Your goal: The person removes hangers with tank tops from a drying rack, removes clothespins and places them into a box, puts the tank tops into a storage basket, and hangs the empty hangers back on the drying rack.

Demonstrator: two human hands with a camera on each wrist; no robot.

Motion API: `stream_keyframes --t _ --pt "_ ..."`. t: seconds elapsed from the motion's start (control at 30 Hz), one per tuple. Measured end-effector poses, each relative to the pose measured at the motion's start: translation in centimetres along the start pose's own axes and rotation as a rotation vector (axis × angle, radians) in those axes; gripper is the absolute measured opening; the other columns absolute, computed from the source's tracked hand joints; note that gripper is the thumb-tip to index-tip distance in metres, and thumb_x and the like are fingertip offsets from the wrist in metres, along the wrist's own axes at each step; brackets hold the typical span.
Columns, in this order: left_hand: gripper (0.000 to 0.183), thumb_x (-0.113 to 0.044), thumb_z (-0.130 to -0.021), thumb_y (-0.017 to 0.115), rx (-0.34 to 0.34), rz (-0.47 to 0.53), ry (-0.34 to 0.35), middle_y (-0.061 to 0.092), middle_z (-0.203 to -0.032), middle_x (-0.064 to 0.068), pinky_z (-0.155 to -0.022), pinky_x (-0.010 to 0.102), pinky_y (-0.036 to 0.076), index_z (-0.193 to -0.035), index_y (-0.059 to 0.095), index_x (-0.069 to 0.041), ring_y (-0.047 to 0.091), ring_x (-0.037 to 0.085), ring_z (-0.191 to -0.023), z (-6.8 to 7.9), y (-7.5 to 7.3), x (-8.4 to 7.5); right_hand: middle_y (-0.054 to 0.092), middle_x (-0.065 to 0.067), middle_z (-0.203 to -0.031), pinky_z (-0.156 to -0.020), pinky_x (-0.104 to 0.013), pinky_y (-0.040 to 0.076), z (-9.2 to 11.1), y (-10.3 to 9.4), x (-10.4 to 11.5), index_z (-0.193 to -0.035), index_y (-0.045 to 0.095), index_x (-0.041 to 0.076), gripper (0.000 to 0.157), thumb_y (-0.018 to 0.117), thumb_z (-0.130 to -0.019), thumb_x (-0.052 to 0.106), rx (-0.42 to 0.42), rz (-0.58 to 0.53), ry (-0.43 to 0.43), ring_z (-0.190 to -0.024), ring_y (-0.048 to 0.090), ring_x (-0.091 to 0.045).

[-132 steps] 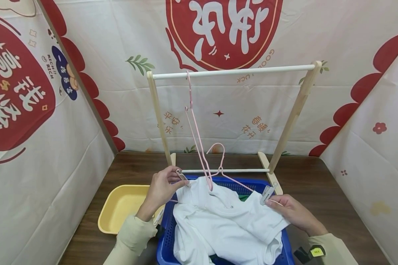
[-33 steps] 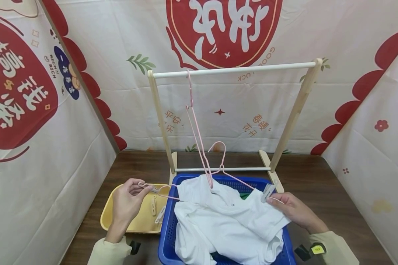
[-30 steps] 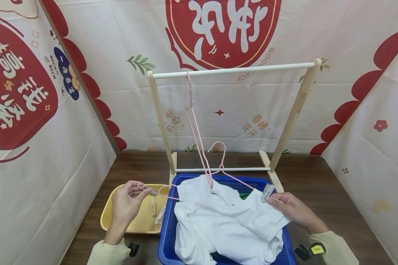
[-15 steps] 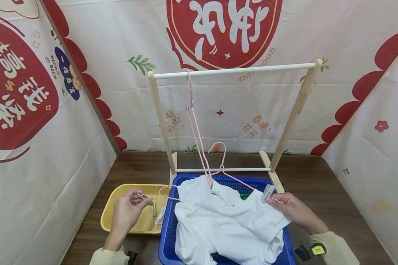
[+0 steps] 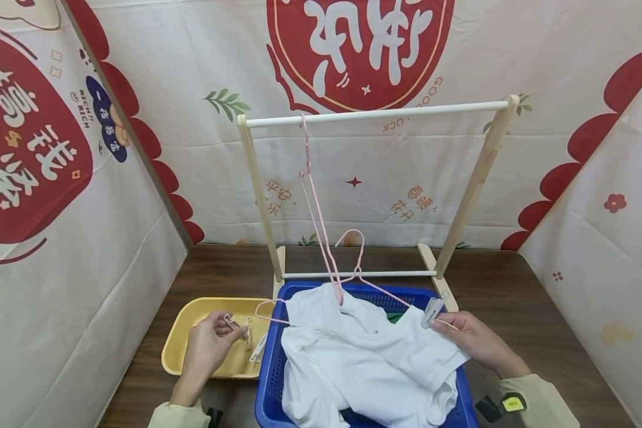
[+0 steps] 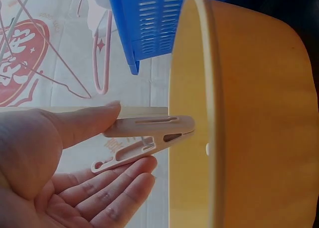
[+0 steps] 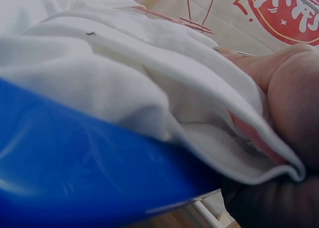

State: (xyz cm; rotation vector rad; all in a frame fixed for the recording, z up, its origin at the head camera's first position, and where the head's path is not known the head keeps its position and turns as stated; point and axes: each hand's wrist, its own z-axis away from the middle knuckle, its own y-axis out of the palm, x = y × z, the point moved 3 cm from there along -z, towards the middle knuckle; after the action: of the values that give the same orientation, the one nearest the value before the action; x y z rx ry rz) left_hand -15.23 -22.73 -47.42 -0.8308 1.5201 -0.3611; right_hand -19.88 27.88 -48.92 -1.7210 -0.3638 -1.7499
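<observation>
My left hand (image 5: 208,345) pinches a pale clothespin (image 6: 149,138) between thumb and fingers, over the yellow tray (image 5: 184,324). Close by in that tray lie further clothespins (image 5: 258,348). A white T-shirt (image 5: 369,374) lies spread over the blue basket (image 5: 270,368), with a pink hanger (image 5: 383,291) running through it. The hanger's left end sticks out bare beyond the shirt. My right hand (image 5: 476,342) pinches the shirt's right shoulder and sleeve, seen close up in the right wrist view. Beside those fingers a grey clothespin (image 5: 433,310) sits on that shoulder.
Behind the basket stands a drying rack with a white top bar (image 5: 380,116) and wooden legs (image 5: 476,190). A second pink hanger (image 5: 319,220) hangs from the bar and reaches down in front of the shirt. Green cloth (image 5: 394,318) shows inside the basket.
From the shirt's left shoulder my left hand has moved left with the clothespin, then lower over the yellow tray. My right hand stays at the right shoulder.
</observation>
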Motion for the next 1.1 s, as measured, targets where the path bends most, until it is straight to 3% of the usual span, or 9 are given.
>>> stream_keyframes --t 0.33,0.7,1.1 --pt "0.04 -0.021 -0.077 0.084 0.068 -0.09 -0.03 0.073 -0.085 0.013 -0.071 0.044 0.057 -0.104 0.068 0.004 0.072 0.029 -0.08 0.0 0.6 0.7 0.074 -0.011 -0.081 -0.059 -0.04 0.058 -0.1 0.2 0.2 -0.104 0.066 -0.002 0.035 0.035 -0.109 0.014 0.005 -0.023 -0.014 -0.07 0.073 -0.031" --pt "0.042 -0.022 -0.08 0.081 0.127 -0.117 -0.025 0.074 -0.092 0.017 -0.079 0.05 0.055 -0.109 0.068 0.005 0.072 0.033 -0.088 0.0 1.0 0.9 0.074 -0.012 -0.081 -0.059 -0.041 0.058 -0.1 0.1 0.0 -0.104 0.066 -0.002 0.036 0.035 -0.109 0.014 0.001 -0.012 -0.016 -0.07 0.073 -0.032" --pt "0.046 -0.024 -0.079 0.08 0.19 -0.16 -0.037 0.074 -0.094 0.017 -0.08 0.05 0.054 -0.112 0.067 0.005 0.071 0.034 -0.091 0.1 1.2 1.1 0.074 -0.012 -0.081 -0.06 -0.042 0.058 -0.1 0.1 0.0 -0.104 0.066 -0.002 0.036 0.034 -0.109 0.013 0.003 -0.016 -0.016 -0.071 0.073 -0.033"
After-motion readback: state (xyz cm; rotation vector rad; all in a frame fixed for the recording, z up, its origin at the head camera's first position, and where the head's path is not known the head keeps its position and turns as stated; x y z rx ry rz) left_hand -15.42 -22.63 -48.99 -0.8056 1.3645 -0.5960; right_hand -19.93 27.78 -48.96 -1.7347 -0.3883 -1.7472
